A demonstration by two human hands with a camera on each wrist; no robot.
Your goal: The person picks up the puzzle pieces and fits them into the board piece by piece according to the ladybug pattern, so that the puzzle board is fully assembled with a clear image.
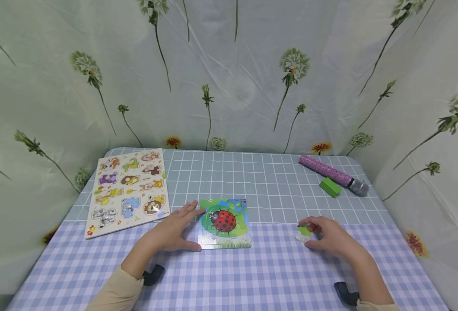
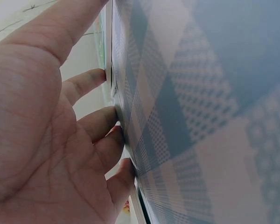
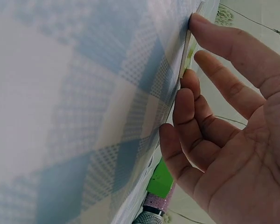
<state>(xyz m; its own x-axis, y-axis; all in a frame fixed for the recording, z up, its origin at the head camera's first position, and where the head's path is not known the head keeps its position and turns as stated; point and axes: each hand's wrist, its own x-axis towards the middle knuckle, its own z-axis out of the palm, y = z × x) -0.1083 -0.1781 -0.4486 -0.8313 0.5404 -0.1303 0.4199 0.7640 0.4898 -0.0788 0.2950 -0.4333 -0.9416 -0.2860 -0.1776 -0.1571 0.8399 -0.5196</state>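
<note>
A square ladybug jigsaw puzzle [image 1: 236,235] lies flat near the middle of the table, with a pale patch at its lower left corner. My left hand [image 1: 176,233] rests along its left side, thumb at the lower corner and index finger higher up the edge. In the left wrist view its fingers [image 2: 98,119] are spread and touch the tabletop beside the board. To the right, my right hand [image 1: 330,235] pinches a small green and white puzzle piece [image 1: 303,233] between thumb and fingers, low over the cloth. The right wrist view shows this piece [image 3: 186,53] edge-on at the thumb tip.
A large animal puzzle board [image 1: 125,216] lies at the left back. At the right back are a green block [image 1: 330,187] and a glittery pink microphone [image 1: 330,172]. Checked cloth [image 1: 268,276] covers the table front, and a flowered curtain [image 1: 236,108] hangs behind.
</note>
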